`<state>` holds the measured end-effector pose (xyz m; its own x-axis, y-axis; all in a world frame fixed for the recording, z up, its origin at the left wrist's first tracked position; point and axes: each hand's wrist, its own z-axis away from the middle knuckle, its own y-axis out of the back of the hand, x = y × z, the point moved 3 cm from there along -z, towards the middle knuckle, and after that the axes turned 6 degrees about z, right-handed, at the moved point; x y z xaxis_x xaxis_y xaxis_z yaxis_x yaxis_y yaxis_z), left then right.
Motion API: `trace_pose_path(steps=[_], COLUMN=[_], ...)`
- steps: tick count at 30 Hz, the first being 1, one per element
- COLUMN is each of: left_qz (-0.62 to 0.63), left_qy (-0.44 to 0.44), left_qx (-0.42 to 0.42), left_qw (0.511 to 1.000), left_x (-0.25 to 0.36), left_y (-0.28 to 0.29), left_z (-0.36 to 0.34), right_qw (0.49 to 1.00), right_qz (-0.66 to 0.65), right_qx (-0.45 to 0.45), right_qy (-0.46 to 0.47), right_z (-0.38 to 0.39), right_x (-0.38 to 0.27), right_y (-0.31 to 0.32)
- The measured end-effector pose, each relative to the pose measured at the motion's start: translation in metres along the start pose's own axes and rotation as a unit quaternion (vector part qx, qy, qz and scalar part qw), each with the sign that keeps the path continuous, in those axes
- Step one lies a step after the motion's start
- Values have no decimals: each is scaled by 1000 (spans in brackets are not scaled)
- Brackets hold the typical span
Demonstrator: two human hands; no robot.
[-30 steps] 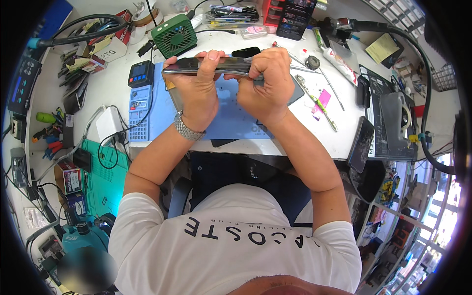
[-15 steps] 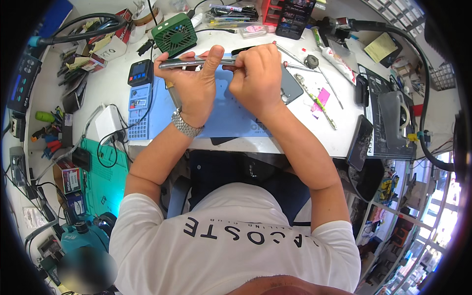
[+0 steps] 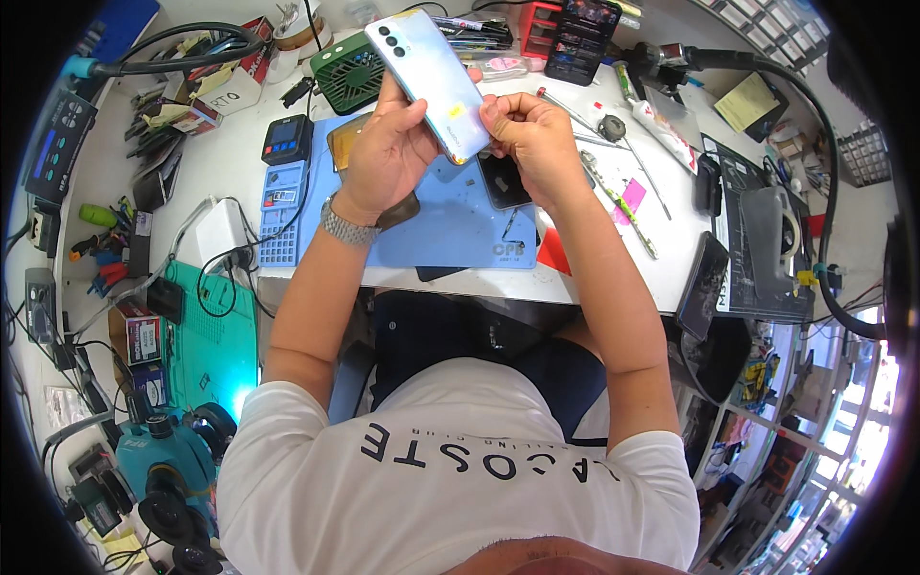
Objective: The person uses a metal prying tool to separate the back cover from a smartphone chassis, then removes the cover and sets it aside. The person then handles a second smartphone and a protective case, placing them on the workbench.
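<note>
One pale smartphone (image 3: 439, 86), back up above the blue mat (image 3: 431, 235), long axis far-left to near-right: left hand (image 3: 391, 151), grip curled round its left edge; right hand (image 3: 535, 139) at its near right edge, pinching or merely touching, cannot tell.

The phone (image 3: 428, 69) looks glossy and smooth — the watch band (image 3: 347, 225) shiny metal, the mat (image 3: 441, 235) smooth and rubbery, the shirt (image 3: 460, 508) plain matt cloth — the fan (image 3: 347, 81) hard plastic
</note>
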<state>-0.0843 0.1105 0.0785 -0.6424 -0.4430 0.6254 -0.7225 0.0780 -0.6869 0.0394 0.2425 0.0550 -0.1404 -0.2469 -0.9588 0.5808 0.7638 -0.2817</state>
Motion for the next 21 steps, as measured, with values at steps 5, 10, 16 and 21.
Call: trace_pose_path(steps=[5, 10, 16, 21], left_qz=[-74, -183, -229, -214], left_qy=[-23, -16, -19, 4], left_qx=[76, 158, 177, 203], left_qw=[994, 970, 957, 956], left_x=[2, 0, -8, -11], left_y=[8, 21, 19, 22], left_z=[-2, 0, 0, 1], right_qw=[976, 848, 826, 814], right_qz=[175, 334, 372, 399], right_qx=[42, -45, -51, -45], right_qy=[119, 409, 419, 420], right_z=[4, 26, 33, 34], right_x=[-5, -22, -18, -18], right_y=[-3, -21, -23, -24])
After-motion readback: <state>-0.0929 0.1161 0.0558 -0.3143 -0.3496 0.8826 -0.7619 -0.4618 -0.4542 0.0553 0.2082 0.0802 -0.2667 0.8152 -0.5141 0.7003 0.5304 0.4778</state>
